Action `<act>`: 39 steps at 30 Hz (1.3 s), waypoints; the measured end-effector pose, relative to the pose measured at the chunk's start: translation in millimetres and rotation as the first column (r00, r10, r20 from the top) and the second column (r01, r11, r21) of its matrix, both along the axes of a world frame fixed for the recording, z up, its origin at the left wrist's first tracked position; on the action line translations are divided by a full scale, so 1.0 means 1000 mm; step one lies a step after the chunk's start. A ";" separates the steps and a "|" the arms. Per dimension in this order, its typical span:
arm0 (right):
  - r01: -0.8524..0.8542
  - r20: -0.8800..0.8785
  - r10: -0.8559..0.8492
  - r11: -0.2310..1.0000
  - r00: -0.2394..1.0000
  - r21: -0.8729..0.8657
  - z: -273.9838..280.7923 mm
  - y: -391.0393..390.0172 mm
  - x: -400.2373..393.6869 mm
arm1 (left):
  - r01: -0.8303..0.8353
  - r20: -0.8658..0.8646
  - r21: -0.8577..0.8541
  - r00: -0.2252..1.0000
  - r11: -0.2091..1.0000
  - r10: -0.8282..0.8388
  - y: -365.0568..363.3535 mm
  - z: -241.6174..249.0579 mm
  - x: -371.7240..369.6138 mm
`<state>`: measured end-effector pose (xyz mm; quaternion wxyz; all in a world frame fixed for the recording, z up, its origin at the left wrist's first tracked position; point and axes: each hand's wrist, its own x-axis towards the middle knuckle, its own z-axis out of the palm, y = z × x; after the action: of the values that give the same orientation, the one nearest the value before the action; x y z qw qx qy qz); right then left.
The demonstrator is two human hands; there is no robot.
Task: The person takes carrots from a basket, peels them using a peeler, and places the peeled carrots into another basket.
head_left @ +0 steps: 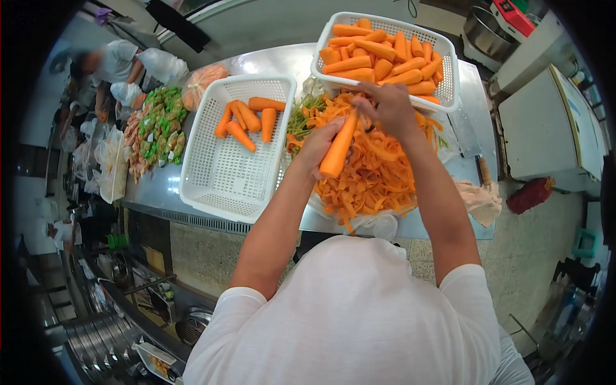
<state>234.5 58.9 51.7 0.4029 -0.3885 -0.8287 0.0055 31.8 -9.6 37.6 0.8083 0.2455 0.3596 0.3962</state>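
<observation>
My left hand [319, 146] is wrapped round the thick half of a carrot [340, 151], its broad end pointing toward me. At the carrot's narrow far end, my right hand [388, 106] is closed on what looks like a peeler [369, 128], mostly hidden by the fingers. Beneath both hands lies a big heap of orange carrot peelings [366, 183]. Several smooth carrots [247, 119] sit in the white basket [234, 186] to the left. A second white basket [387, 90] beyond my hands is full of carrots [404, 61].
On the metal table's right side lie a cleaver [463, 131] and a pale cloth [480, 200]. Green trimmings [301, 119] border the peelings. Bagged green and orange food [160, 128] covers the left end, where another person [119, 64] stands.
</observation>
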 end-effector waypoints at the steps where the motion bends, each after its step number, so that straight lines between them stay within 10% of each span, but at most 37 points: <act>1: 0.126 0.037 -0.124 0.990 0.992 -0.059 -0.004 0.009 0.012 | 0.005 -0.007 -0.009 1.000 1.000 -0.005 -0.003 -0.001 0.000; 6: 0.137 -0.015 -0.138 0.989 0.990 -0.062 0.013 -0.029 0.002 | -0.107 0.047 -0.157 0.992 0.982 0.115 0.004 -0.002 0.001; 11: -0.206 0.018 0.207 0.977 0.978 -0.050 0.021 -0.059 -0.029 | -0.101 0.008 -0.174 0.995 0.980 0.104 0.004 0.013 0.007; 18: 0.320 0.128 -0.307 0.943 0.943 -0.097 -0.008 0.012 0.027 | 0.005 0.122 -0.092 0.992 0.996 0.007 0.002 -0.003 0.000; 24: -0.185 0.044 0.185 0.983 0.982 -0.009 0.025 -0.069 -0.029 | -0.158 0.082 -0.057 0.983 0.986 0.163 0.013 -0.007 0.016; 31: 0.270 0.165 -0.246 0.952 0.955 -0.141 0.001 0.011 0.018 | 0.109 0.052 -0.005 0.993 0.994 -0.108 0.007 -0.013 -0.004; 33: 0.156 -0.072 -0.181 0.951 0.981 -0.266 0.007 -0.004 0.016 | -0.038 -0.004 -0.044 0.999 0.998 0.038 0.004 -0.010 0.000; 37: -0.105 0.021 0.105 0.994 0.994 0.013 0.025 -0.070 -0.032 | -0.117 0.204 -0.182 0.967 0.976 0.153 0.009 0.004 0.014; 39: -0.143 0.021 0.142 0.986 0.990 0.082 0.010 -0.060 -0.031 | -0.096 -0.023 -0.058 0.995 0.994 0.095 0.005 0.000 0.007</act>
<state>203.9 -0.9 61.9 0.4111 -0.3111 -0.8569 -0.0030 39.0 -4.8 37.7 0.7916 0.2082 0.3907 0.4211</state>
